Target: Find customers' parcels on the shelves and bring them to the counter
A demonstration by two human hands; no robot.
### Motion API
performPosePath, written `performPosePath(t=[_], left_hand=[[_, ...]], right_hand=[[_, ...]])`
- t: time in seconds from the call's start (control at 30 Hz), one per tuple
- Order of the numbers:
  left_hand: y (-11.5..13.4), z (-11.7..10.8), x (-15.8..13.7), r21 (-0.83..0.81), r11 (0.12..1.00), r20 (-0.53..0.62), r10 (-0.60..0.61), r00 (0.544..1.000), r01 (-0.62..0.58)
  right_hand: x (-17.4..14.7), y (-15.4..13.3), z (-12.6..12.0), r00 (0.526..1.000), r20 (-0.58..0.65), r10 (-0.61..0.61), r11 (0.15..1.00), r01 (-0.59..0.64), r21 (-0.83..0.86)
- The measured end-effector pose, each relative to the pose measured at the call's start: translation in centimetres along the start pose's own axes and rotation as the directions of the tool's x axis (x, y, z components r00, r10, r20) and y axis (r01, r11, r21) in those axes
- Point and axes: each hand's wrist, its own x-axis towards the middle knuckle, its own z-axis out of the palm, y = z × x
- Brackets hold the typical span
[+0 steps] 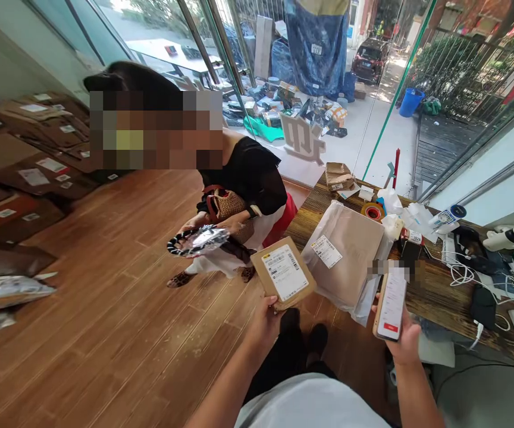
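- A small brown box [284, 272] is in the left hand [268, 318], up above the floor, by the near side of the table [309, 209].
- The left grip is closed on the near edge of the box. The thumb is on top and the other fingers are mostly hidden under it.
- A white label with black print is on top of the box.
- A phone [392, 306] is in the right hand [404, 343]. The right grip is curled around its sides and lower end. The screen is lit and has a red button near the bottom.
- Between the box and the phone, a big flat parcel [355, 246] in a clear bag lies on the table, with a white label on it. I cannot tell if the small box touches it.
- Past the parcel are a roll of tape [366, 209] and a crumpled brown paper bag [338, 175]. White wires [462, 273] lie to the right.
- Across from the box, another person [259, 175] in a black top holds a shiny packet [207, 238].
- Far left, brown boxes [34, 151] are piled on the wood floor [127, 309].
- Outside the glass, many parcels [290, 107] lie near a blue bin [411, 102].
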Motion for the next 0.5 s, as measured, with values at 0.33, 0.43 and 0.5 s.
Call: performPosePath(t=[0.33, 0.43, 0.5], left_hand=[[4.7, 1.5, -0.4, 0.178, 0.982, 0.241, 0.020, 0.970, -0.064], [5.7, 2.2, 0.0, 0.144, 0.986, 0.293, 0.043, 0.955, -0.089], [6.3, 2.6, 0.3, 0.132, 0.987, 0.347, 0.042, 0.937, -0.093]], right_hand=[[-1.6, 1.9, 6.6, 0.992, -0.062, 0.112, 0.993, -0.109, 0.041], [-1.8, 1.8, 8.3, 0.994, -0.042, 0.101, 0.994, -0.099, 0.054], [-1.7, 1.5, 9.6, 0.994, -0.016, 0.104, 0.993, -0.103, 0.066]])
